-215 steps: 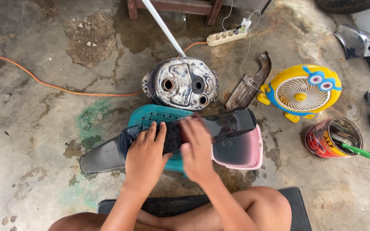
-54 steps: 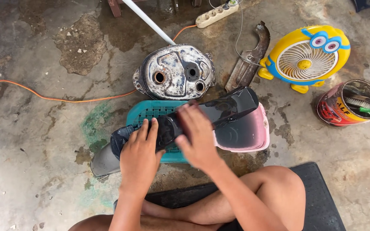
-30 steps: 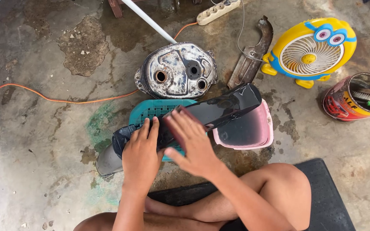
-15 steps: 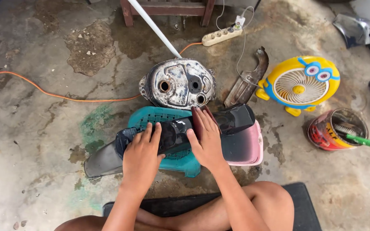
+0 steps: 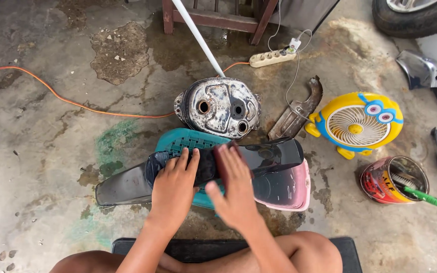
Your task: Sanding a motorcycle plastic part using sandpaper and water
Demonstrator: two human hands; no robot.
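**Two flat hands on a black panel**

The left hand point(image 5: 174, 188) lies palm-down with its fingers point(image 5: 184, 157) spread flat and unclenched on the long black plastic panel point(image 5: 271, 154), pinning it rather than gripping it. The right hand point(image 5: 234, 188) is also flat, fingers together and extended; a small reddish-brown pad point(image 5: 222, 155) shows at its fingertips, pressed against the panel. Whether the thumb grips that pad cannot be told.

The panel runs left to right, resting across a teal perforated basket point(image 5: 188, 142) and a pink plastic tub point(image 5: 289, 189). Its left end reaches past the basket over bare concrete floor point(image 5: 41, 167); its right end stops above the tub's far rim.

Just beyond the panel's far edge sits a worn metal engine cover point(image 5: 219, 106), close to the basket. A curved metal guard point(image 5: 297, 108) lies to its right, then a yellow cartoon fan point(image 5: 356, 125) and a paint can point(image 5: 393, 179) holding a green-handled brush point(image 5: 423, 197). An orange cable point(image 5: 67, 98) crosses the open floor to the left, well apart from the hands.
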